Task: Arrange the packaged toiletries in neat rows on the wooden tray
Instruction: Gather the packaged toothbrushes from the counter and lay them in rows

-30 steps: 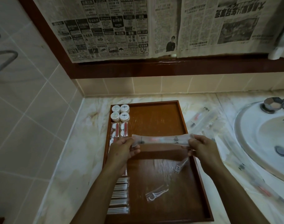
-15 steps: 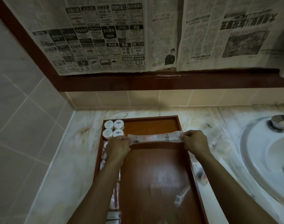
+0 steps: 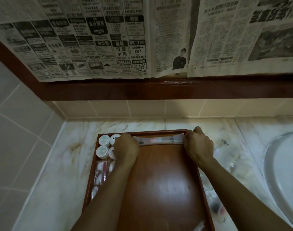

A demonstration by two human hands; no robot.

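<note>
A wooden tray (image 3: 160,184) lies on the marble counter. Across its far end stretches a long clear packet (image 3: 159,141), low against the back rim. My left hand (image 3: 125,147) grips its left end and my right hand (image 3: 198,145) grips its right end at the tray's far right corner. Several small white round jars (image 3: 103,145) stand in the far left corner, partly covered by my left hand. Below them, small clear packets (image 3: 100,172) run down the left side, with the lower ones hidden by my left forearm.
A white sink (image 3: 286,177) sits at the right. More clear packets (image 3: 226,165) lie loose on the marble counter (image 3: 59,189) between tray and sink. Newspaper (image 3: 109,39) covers the wall above a dark wooden ledge. Tiled wall closes the left side.
Both hands carried the long packet away from me, from mid-tray to the tray's far end, and lowered it there. The view shifted forward with them.
</note>
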